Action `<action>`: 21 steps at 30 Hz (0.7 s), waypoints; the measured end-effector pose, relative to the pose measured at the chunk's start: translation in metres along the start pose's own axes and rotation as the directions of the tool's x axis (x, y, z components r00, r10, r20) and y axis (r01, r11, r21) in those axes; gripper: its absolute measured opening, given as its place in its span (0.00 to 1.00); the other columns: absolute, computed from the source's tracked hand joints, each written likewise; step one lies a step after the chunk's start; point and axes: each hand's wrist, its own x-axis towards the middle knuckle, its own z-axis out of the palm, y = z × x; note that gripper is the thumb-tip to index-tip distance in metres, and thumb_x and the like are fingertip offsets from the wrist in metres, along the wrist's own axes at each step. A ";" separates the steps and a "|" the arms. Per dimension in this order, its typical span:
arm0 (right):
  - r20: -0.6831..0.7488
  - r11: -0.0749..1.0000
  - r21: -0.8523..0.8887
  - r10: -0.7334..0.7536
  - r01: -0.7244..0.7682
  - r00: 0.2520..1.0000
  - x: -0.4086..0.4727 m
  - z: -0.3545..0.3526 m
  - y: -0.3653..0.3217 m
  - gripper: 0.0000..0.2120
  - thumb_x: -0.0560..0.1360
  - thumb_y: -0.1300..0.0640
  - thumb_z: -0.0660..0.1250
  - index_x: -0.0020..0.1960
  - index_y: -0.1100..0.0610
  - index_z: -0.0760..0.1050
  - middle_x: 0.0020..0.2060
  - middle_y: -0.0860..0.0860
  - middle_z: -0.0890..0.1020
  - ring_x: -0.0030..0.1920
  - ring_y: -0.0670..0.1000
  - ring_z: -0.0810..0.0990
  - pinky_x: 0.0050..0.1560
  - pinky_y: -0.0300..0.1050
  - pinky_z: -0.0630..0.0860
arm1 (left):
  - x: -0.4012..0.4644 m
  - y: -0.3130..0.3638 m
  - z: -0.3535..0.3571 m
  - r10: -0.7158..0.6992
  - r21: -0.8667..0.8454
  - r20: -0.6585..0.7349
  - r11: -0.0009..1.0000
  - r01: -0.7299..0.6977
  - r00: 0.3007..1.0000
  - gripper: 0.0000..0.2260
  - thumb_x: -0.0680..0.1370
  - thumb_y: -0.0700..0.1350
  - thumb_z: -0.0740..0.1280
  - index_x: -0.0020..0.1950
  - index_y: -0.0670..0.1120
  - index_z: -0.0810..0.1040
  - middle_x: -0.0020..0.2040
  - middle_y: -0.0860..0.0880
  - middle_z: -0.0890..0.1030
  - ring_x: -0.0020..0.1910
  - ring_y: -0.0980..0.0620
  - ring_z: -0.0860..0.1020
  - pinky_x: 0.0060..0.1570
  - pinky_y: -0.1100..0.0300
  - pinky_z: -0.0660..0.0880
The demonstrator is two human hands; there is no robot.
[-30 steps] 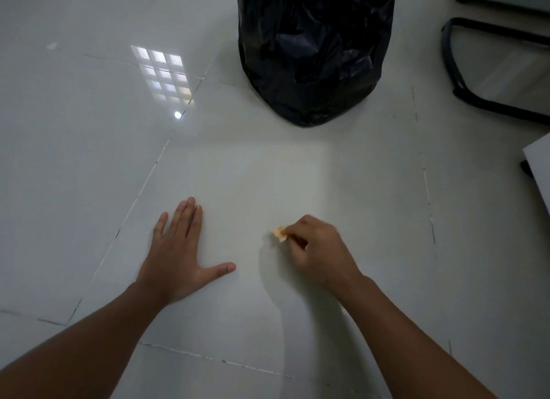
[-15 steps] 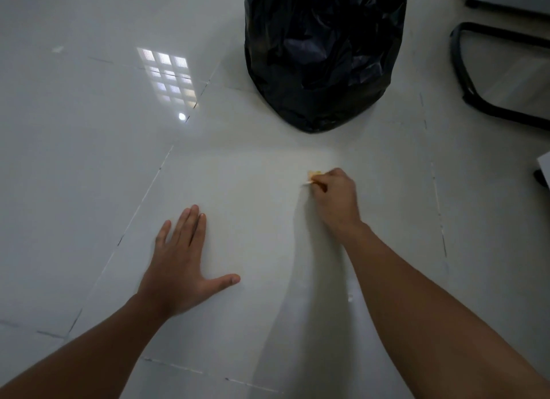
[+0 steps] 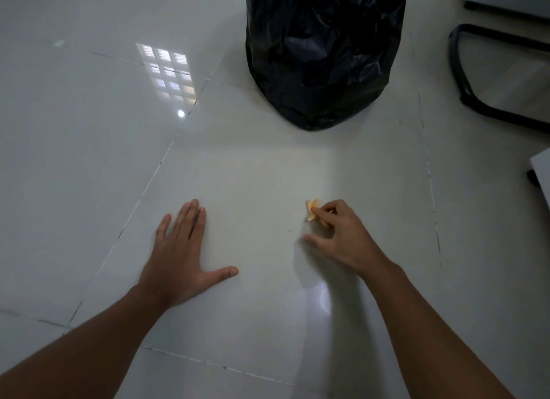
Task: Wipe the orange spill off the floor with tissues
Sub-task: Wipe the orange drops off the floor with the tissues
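Now right hand [image 3: 342, 235] back near body, pinching small orange-stained crumpled tissue [image 3: 312, 209]; left hand [image 3: 181, 250] flat, fingers spread on glossy white tiled floor [image 3: 253, 175]; wiping stroke returning, no spill visible.

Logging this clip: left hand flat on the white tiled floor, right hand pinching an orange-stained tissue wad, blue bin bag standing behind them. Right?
Not quite. The bin bag is black, not blue, as the head view shows. The rest holds: left hand flat on the white tiled floor, right hand pinching the orange-stained tissue wad.
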 end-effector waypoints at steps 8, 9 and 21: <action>0.028 0.971 -0.074 -0.225 0.226 0.974 -0.051 0.039 -0.037 0.09 0.78 0.56 0.65 0.47 0.60 0.82 0.41 0.55 0.77 0.42 0.55 0.77 0.43 0.45 0.73 | 0.000 0.002 -0.002 -0.009 0.024 0.015 1.000 0.009 1.000 0.57 0.68 0.82 0.47 0.79 0.36 0.57 0.81 0.39 0.56 0.81 0.44 0.54 0.77 0.39 0.53; 0.081 0.965 -0.061 -0.250 0.255 0.965 -0.054 0.041 -0.038 0.10 0.79 0.56 0.64 0.48 0.60 0.81 0.42 0.54 0.77 0.43 0.55 0.76 0.43 0.45 0.73 | 0.000 0.002 -0.002 -0.010 0.022 0.015 1.000 0.010 1.000 0.57 0.68 0.82 0.47 0.79 0.36 0.57 0.81 0.39 0.56 0.81 0.44 0.54 0.77 0.39 0.53; 0.044 0.991 -0.028 -0.133 0.134 0.990 0.016 0.026 -0.027 0.12 0.77 0.50 0.66 0.53 0.57 0.81 0.46 0.51 0.74 0.45 0.49 0.74 0.47 0.39 0.68 | 0.000 0.001 -0.001 -0.006 0.006 0.005 1.000 0.006 1.000 0.57 0.68 0.81 0.48 0.80 0.37 0.56 0.82 0.40 0.55 0.81 0.45 0.52 0.78 0.40 0.52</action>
